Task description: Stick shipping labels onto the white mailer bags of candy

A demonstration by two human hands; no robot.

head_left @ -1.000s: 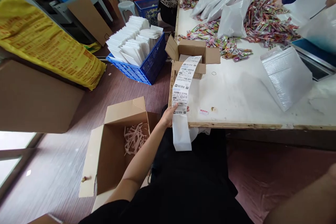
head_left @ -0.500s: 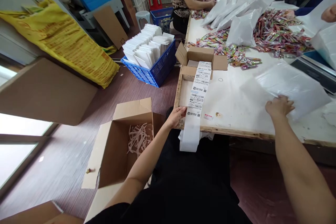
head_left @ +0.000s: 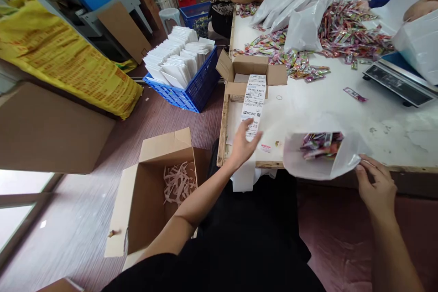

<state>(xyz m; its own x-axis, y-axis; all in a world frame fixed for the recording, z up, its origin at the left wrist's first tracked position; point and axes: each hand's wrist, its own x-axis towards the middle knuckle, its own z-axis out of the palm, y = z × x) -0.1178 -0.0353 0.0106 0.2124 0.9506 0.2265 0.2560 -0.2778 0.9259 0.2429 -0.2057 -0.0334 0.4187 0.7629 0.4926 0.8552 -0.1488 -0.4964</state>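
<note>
pale, marked worktable (head_left: pixel 304 107) fills the head view ahead of the person's two hands; well off to the left of the left hand, a blue crate (head_left: pixel 203 86) of white envelopes stands on the brown floor, and an opened carton (head_left: pixel 162 146) with shredded strips sits nearer, below that hand.

just left of the right hand, a white bag (head_left: pixel 349 157) lies at the table's near edge, its mouth gaping toward the person and showing colourful sachets (head_left: pixel 321 146) inside; its plastic is smooth and slightly see-through. a label strip (head_left: pixel 255 93), printed with barcodes, runs from a small box (head_left: pixel 277 74) beyond the left hand, passes beneath that hand and hangs blank over the edge.

the left hand (head_left: pixel 243 148) is loose, fingers and thumb spread above the strip; whether it touches cannot be told. the right hand (head_left: pixel 378 185) pinches the bag's right side between thumb and fingers.

half a second ago the bag lay flat farther up the table under the right hand, its contents out of sight, and the left hand was at the table edge beside the strip. now one lone sachet (head_left: pixel 355 94) shows beyond the right hand, near the scale (head_left: pixel 398 84).
</note>
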